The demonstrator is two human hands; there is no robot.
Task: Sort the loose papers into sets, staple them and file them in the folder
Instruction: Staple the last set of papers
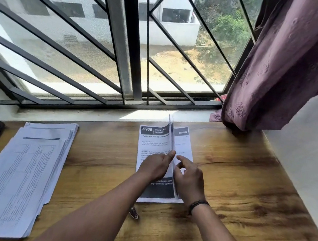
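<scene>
— Where are your hands?

— Together over the printed set (164, 161) lying on the desk (245, 192) by the window. My left hand (156, 165) pinches a sheet (170, 134) that stands on edge; my right hand (188, 176) is beside it, fingers loosely curled (whether it grips the sheet, I cannot tell).

— And the rest?

— The stack (15, 178) lies well to the left. A small metal thing (134, 212), blurred, shows under my left forearm.

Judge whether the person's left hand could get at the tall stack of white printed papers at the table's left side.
Probably yes. The stack of white printed papers lies uncovered on the wooden table, with bare wood between; but the left hand is pinching a lifted sheet.
</scene>
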